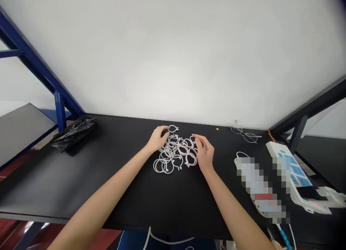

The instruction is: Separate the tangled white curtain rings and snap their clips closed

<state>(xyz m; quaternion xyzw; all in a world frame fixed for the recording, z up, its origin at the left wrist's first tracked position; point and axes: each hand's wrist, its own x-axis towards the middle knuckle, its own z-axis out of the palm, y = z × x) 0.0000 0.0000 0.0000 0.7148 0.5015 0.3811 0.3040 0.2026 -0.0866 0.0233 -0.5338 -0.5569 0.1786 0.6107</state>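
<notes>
Forearms, two, bare, enter from the near edge; a white cable (167,240) hangs below the front lip of the tabletop (108,178).

Item 1: single ring (173,128), white plastic, at the far edge of the heap, mid-tabletop. It is round, so it shows no long axis; its small tab points to the right. The left hand (158,139) has its grip closed on the ring's left rim, thumb and forefinger pinched together.

Item 2: heap of rings (175,152), white, same pattern, many overlapping, lying flat on the black tabletop between both hands. The heap runs wider from side to side than from front to back; two or three loose rings trail off at its near-left corner. Tabs point in mixed directions.

Item 3: right hand (204,155), at the right flank of the heap, fingers bent loosely with the grip open and the fingertips (195,137) touching the outermost rings.

Surroundings:
- yellow speck (217,128), far right of the heap, near the wall.
- spectacles (244,134), thin wire frame, by the rear edge.
- power strip (290,167), white with blue sockets, at the right end, long axis running front to back.
- black plastic bag (74,135), crumpled, at the far-left corner, well apart from the heap.
- blue steel frame (58,111), left of the tabletop, against a white wall.
</notes>
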